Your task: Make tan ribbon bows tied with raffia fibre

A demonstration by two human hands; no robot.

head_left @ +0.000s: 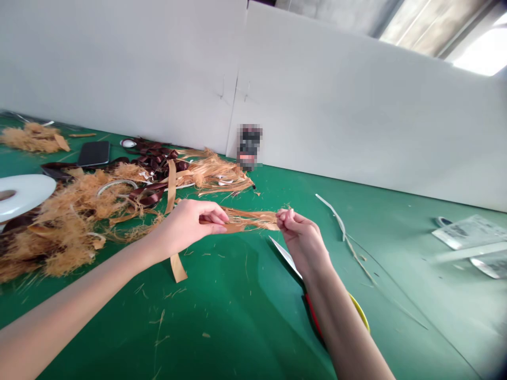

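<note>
So the left hand [186, 227] and right hand [301, 243] are both closed, pinching a frayed tan ribbon strip [249, 219] between them, held up above the green surface [237, 332]. Just below the strip, by the right hand, there's a pair of scissors [284, 254] with a red handle, partly hidden by the forearm. Off to the strip's left sits a big heap of fluffy tan fibres [67, 221], plus some dark red ribbon [156, 163] and a black phone [94, 153] farther back.
</note>
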